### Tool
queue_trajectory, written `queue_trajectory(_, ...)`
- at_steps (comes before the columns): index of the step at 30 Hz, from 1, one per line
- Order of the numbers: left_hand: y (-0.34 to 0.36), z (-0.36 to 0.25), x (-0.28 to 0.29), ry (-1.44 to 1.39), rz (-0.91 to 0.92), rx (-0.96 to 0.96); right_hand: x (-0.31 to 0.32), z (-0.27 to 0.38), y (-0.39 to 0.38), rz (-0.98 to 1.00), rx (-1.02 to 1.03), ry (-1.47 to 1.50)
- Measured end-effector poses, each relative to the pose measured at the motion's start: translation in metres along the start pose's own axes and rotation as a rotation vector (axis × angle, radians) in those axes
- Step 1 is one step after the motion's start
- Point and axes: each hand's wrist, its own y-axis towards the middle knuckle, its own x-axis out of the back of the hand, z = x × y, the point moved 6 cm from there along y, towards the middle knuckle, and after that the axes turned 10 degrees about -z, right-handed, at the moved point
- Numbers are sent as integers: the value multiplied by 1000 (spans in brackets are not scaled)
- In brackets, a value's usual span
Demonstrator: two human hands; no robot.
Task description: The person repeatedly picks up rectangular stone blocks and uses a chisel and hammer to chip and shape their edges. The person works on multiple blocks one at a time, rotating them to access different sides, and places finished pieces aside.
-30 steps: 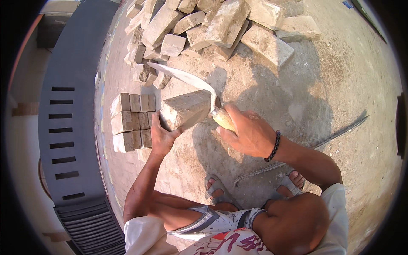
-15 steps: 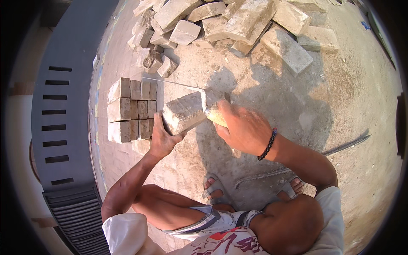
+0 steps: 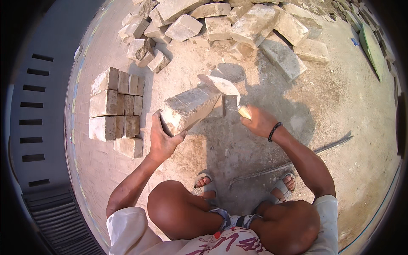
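Note:
My left hand [image 3: 163,142] grips the near left end of a long grey paving block [image 3: 187,110], thumb and fingers spread around that end. The block slants up and to the right, its surface rough with crumbly mortar. My right hand [image 3: 261,123] is closed around the wooden handle of a trowel [image 3: 223,87]. The trowel's broad blade shows its flat face at the block's far end; whether it touches is unclear. Beneath that end, part of another block [image 3: 218,109] shows.
To the left stands a neat stack of blocks [image 3: 104,104], beside a dark grey slotted gate [image 3: 34,106]. A loose heap of blocks [image 3: 255,25] lies at the far side. A thin metal bar [image 3: 331,144] crosses the ground at right, near my sandalled feet.
My right hand has moved right, away from the block. The trowel blade, earlier nearly edge-on across the block, now shows its flat face. My left hand still holds the block.

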Motion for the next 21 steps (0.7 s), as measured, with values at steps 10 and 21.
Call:
queue_trajectory(10, -5, 32, 2, -99, -83, -28, -35, 3, -11, -176, -89, -185)
queue_trajectory(21, -27, 62, 19, -124, -89, -3, -39, 25, -7, -138, -162, -222)
